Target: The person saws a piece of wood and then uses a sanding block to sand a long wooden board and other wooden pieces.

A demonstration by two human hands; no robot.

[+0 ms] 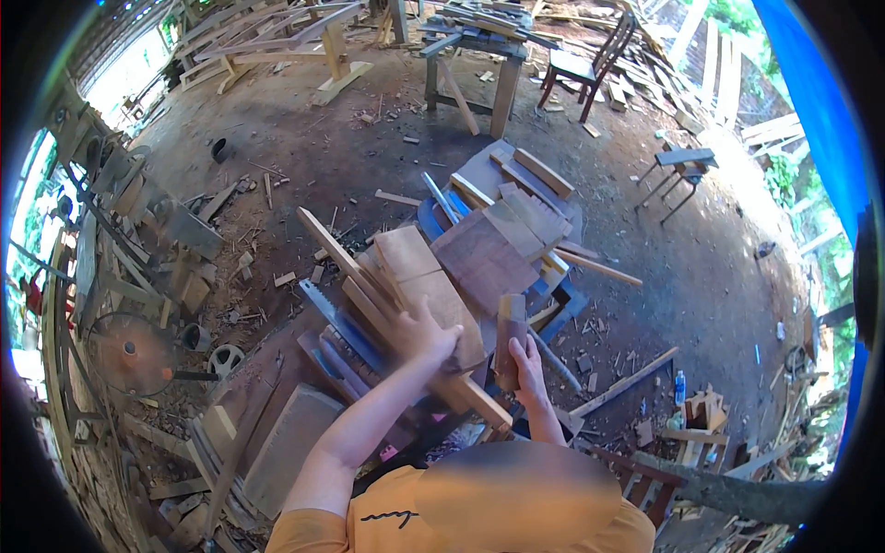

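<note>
My left hand (429, 334) lies with its fingers spread on a light wooden block (445, 300), near the block's lower end. Another light block (403, 252) sits directly above it on the stacked boards. My right hand (528, 370) is wrapped round a short brown wooden piece (509, 336), which stands out beyond the fingers. To the upper right of my left hand lies a dark reddish wooden panel (484, 258). A saw (336, 318) with a toothed blade rests left of the stack.
A wooden workbench (507, 97) and a chair (573, 66) stand at the top. A small stool (683, 158) is at the right. Scrap wood and a water bottle (680, 387) lie at the lower right. At the left stands a round disc (130, 369).
</note>
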